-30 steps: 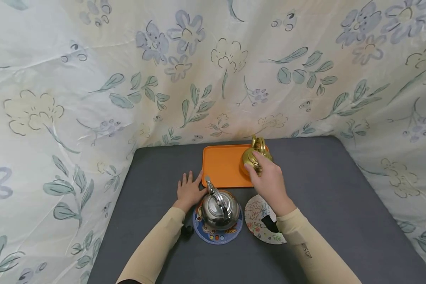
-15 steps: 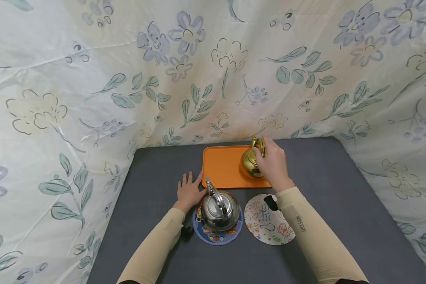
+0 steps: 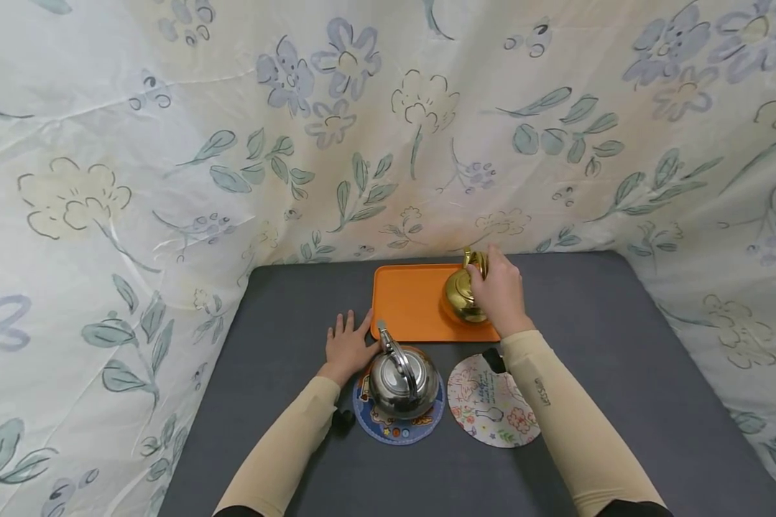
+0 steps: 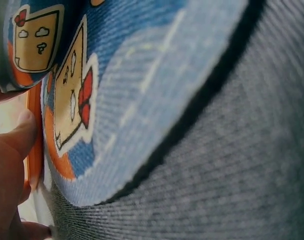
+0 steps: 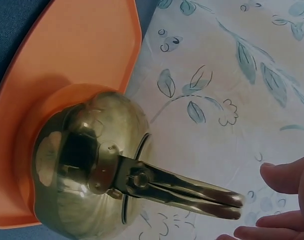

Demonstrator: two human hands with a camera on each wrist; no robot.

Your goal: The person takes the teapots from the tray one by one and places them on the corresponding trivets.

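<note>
A gold kettle stands at the right end of an orange tray. My right hand is beside its raised handle. In the right wrist view, a gap shows between the handle's end and my thumb, with the fingers spread below. My left hand lies with fingers spread by the tray's front left corner. Its thumb side is close to a silver kettle, which sits on a round blue mat with cartoon prints.
A round white floral mat lies right of the blue one, partly under my right forearm in the head view. Floral cloth hangs behind and beside the dark grey table.
My right hand has shifted from over the gold kettle's lid to the right side of its handle. The left hand and both kettles stay in place.
</note>
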